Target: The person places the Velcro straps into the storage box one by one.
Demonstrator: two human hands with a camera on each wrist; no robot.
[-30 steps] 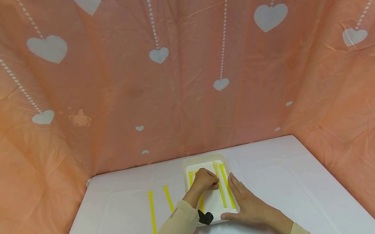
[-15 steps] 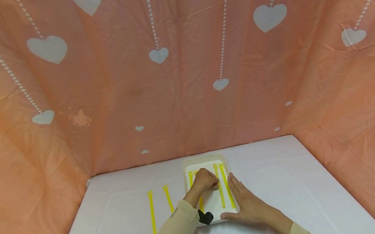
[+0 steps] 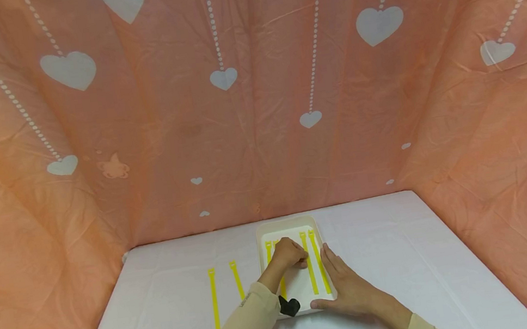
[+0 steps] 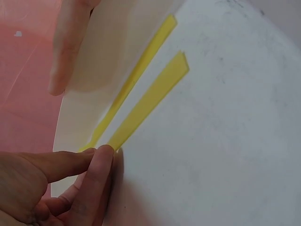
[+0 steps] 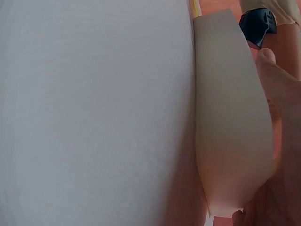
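The white tray stands on the table, with several yellow cable straps with slotted heads in it. My left hand reaches over the tray and pinches one yellow cable strap between thumb and finger. In the left wrist view, that strap extends past the fingertips over the tray floor. A second strap lies beside it, close to the right wall. My right hand rests against the tray, straight fingers on the right wall and thumb at the near edge. The right wrist view has the tray wall by that hand.
On the white table, left of the tray, lie two more yellow straps, a longer-looking one and one partly hidden by the left sleeve. Left-side straps in the tray are partly covered by the left hand. A peach curtain surrounds the table.
The pinched strap has slid very slightly toward me in the tray. Both hands keep nearly the same place.
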